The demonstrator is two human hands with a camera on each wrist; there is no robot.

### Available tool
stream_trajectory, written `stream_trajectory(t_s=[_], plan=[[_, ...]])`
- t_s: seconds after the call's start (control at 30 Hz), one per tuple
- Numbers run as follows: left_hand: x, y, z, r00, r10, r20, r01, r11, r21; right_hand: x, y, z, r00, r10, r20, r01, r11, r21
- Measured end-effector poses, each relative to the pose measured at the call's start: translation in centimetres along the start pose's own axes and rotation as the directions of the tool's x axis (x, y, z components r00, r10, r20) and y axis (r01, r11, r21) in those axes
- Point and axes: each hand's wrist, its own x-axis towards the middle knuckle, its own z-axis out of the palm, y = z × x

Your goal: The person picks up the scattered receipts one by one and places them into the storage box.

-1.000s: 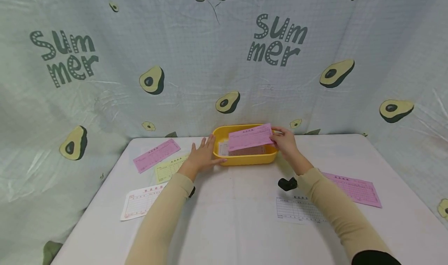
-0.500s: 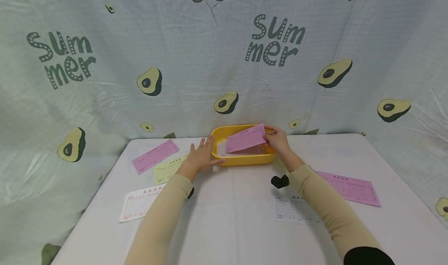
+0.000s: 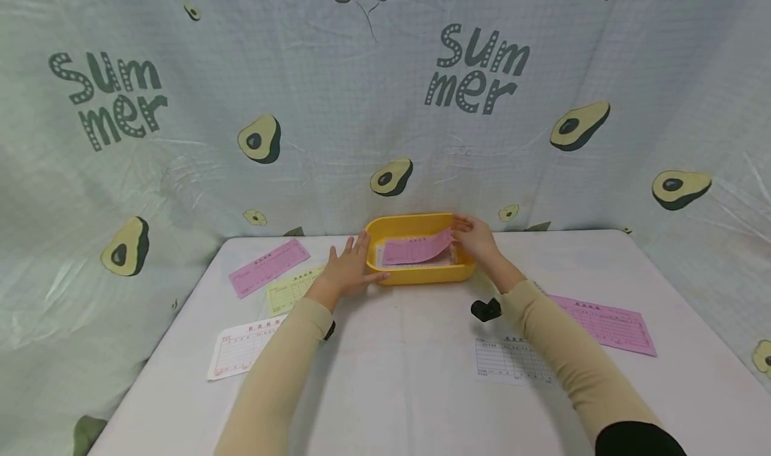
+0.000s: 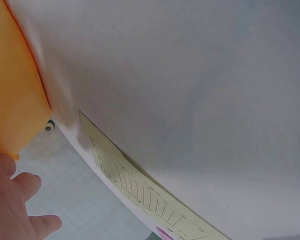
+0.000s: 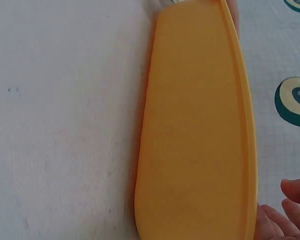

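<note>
A yellow plastic basket (image 3: 421,276) stands at the back middle of the table. Inside it, a pink printed slip (image 3: 415,249) lies over other paper, its right end curved upward beside the right fingers. My right hand (image 3: 478,239) is over the basket's right end; in the right wrist view its thumb (image 5: 297,191) and fingers stand apart, with no paper visible between them. With fingers spread, my left hand (image 3: 346,272) rests against the basket's left end. The left wrist view catches only some of its fingers (image 4: 27,186) by the yellow wall.
Left of the basket lie a pink slip (image 3: 269,268), a yellow slip (image 3: 293,291) and a white form with red print (image 3: 241,349). On the right are a white form (image 3: 506,361) and another pink slip (image 3: 614,323). A patterned curtain (image 3: 337,94) hangs behind the table.
The pink slip has gone down and left into the basket, from raised above it to lying inside. My right hand has shifted slightly left and its fingers have parted. The left hand stays put.
</note>
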Motion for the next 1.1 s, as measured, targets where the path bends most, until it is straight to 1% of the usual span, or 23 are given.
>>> stream_trajectory(t_s=[0.07,0.17,0.4,0.53,0.73,0.8,0.87,1.0,1.1], plan=[[0.0,0.0,0.0,1.0,0.001,-0.003,-0.001,1.0,-0.001,-0.1,-0.1,-0.4,1.0,-0.031,-0.001,0.031,0.999,-0.037],[0.0,-0.1,0.0,1.0,0.002,-0.004,-0.002,1.0,-0.003,-0.3,-0.4,-1.1,0.998,-0.058,-0.002,0.058,0.997,-0.043],[-0.1,-0.1,0.0,1.0,0.003,-0.003,-0.003,1.0,0.0,-1.3,-0.8,-2.5,0.993,-0.114,0.024,0.112,0.992,0.049],[-0.1,-0.1,0.1,1.0,0.001,-0.006,-0.001,1.0,-0.004,-2.3,-1.0,-3.2,0.983,-0.18,0.047,0.179,0.983,0.035],[-0.2,-0.2,0.1,1.0,0.004,-0.01,-0.003,1.0,0.002,-3.8,-1.0,-4.3,0.958,-0.269,0.099,0.271,0.962,-0.009],[-0.2,-0.2,0.1,1.0,0.002,-0.007,-0.002,1.0,0.001,-4.2,-0.9,-4.5,0.946,-0.299,0.123,0.305,0.952,-0.035],[-0.3,-0.2,0.1,1.0,0.003,-0.008,-0.003,1.0,-0.001,-4.7,-0.7,-4.8,0.934,-0.325,0.146,0.339,0.937,-0.085],[-0.3,-0.3,0.2,1.0,0.009,-0.012,-0.009,1.0,-0.001,-5.9,0.1,-5.1,0.91,-0.365,0.196,0.407,0.88,-0.247],[-0.3,-0.3,0.2,1.0,0.008,-0.009,-0.008,1.0,0.005,-6.7,0.9,-5.4,0.894,-0.389,0.223,0.444,0.837,-0.319]])
